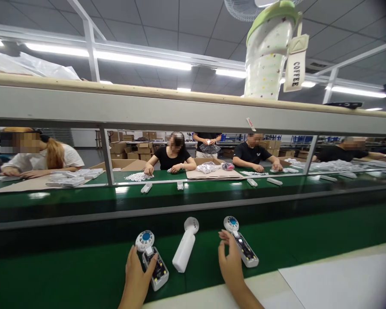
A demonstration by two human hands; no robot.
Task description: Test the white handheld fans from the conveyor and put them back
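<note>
Two bare hands are seen, the left hand [137, 274] and the right hand [230, 264], with bare wrists and forearms. No sleeves, gloves, rings or watch are worn on the parts shown. The fingernails are kept short and unpainted.

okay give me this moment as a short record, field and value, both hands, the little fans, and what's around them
left hand: left hand touching the open fan on the left, circuit board showing
right hand: right hand with fingertips on the open fan on the right
between hands: closed white fan lying flat, touched by neither hand
surface: green belt; white sheet at lower right
overhead: shelf rail with a cup tagged COFFEE
across: other people seated at a farther green belt with small white parts
</note>
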